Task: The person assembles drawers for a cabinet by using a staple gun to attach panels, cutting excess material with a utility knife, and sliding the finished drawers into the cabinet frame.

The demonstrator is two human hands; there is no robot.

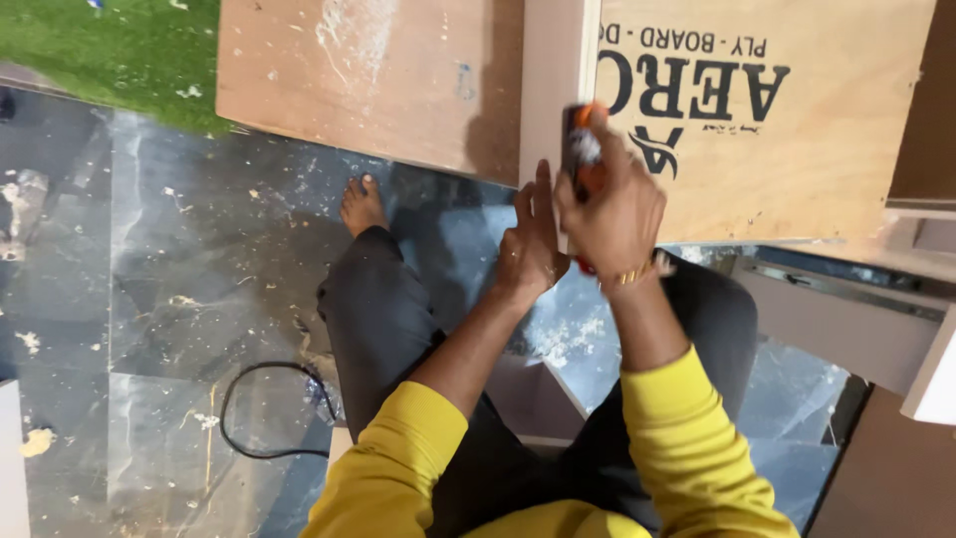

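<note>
The right hand [612, 214] is wrapped tight around an orange and black tool [581, 149], fingers curled fully about its body, with the tool's far end sticking up past the knuckles; what kind of tool it is cannot be told, since it is blurred. The tool sits against the pale upright board edge [553, 90] in the far middle of the scene. A gold-coloured bracelet [629, 273] rings the right wrist. The left hand [530, 244] is just left of the right one and touches it, its fingers straight and pressed together, pointing far toward the same board edge; it holds nothing that shows.

To the far right, a light plywood sheet [797, 130] carries large black block lettering, seen upside down, with a smaller line of black letters above it. To the far left lies a plain brown board [368, 75] dusted with white. A black cable [254, 408] loops on the dark marbled floor [169, 259] near left, beside the bare foot [360, 204].
</note>
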